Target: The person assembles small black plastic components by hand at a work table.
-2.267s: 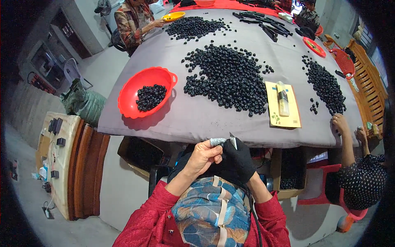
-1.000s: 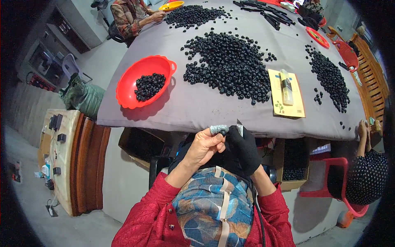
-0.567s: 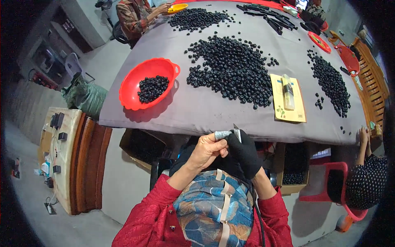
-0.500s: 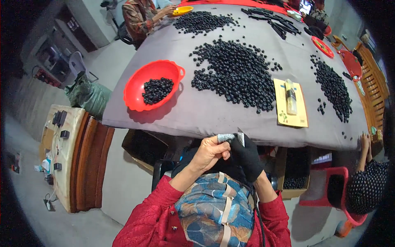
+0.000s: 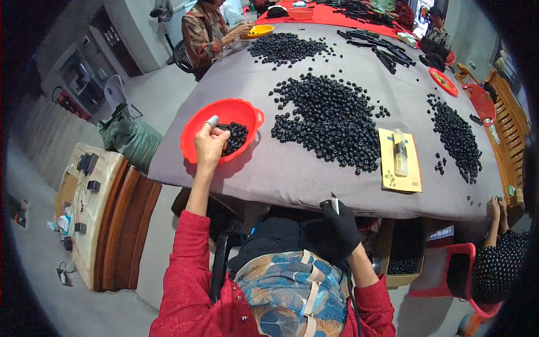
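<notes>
Gray tablecloth (image 5: 264, 185); beads (image 5: 237, 135) beside left hand (image 5: 210, 146), inside bowl (image 5: 194, 122).

Around the grip of the right hand (image 5: 341, 227), the glove (image 5: 345, 235) is showing black, the blade (image 5: 335, 205) silvery. Beyond, the cloth (image 5: 303, 188) is showing grey, the bead pile (image 5: 331, 123) black and, to the right, the packet (image 5: 401, 183) yellow. Left of the grip, the bowl (image 5: 193, 126) is glowing red around black beads (image 5: 236, 137). Nearer, the apron (image 5: 281, 286) is carrying blue and tan leaves.
</notes>
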{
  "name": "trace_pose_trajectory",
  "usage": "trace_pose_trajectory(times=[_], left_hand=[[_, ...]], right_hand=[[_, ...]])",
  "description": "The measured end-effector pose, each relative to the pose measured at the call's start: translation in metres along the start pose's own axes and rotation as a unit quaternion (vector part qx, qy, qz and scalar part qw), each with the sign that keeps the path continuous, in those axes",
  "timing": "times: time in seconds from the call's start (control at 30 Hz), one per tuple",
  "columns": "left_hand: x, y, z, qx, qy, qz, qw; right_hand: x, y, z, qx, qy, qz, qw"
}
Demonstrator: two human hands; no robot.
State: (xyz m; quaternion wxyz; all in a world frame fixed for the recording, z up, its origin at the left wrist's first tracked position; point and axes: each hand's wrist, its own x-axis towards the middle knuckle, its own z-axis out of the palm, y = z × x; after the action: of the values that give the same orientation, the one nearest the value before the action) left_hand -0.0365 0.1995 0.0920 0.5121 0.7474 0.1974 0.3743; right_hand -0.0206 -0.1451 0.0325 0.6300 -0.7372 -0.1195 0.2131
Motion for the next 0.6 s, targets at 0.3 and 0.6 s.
trace_pose_trajectory(times=[0.3, 0.6], left_hand=[[-0.077, -0.007, 0.14, 0.103, -0.199, 0.151, 0.963], [-0.074, -0.014, 0.195, 0.216, -0.178, 0.134, 0.951]], right_hand=[[0.007, 0.018, -0.004, -0.036, 0.0, -0.026, 0.999], [0.01, 0.03, -0.016, -0.351, -0.011, -0.356, 0.866]])
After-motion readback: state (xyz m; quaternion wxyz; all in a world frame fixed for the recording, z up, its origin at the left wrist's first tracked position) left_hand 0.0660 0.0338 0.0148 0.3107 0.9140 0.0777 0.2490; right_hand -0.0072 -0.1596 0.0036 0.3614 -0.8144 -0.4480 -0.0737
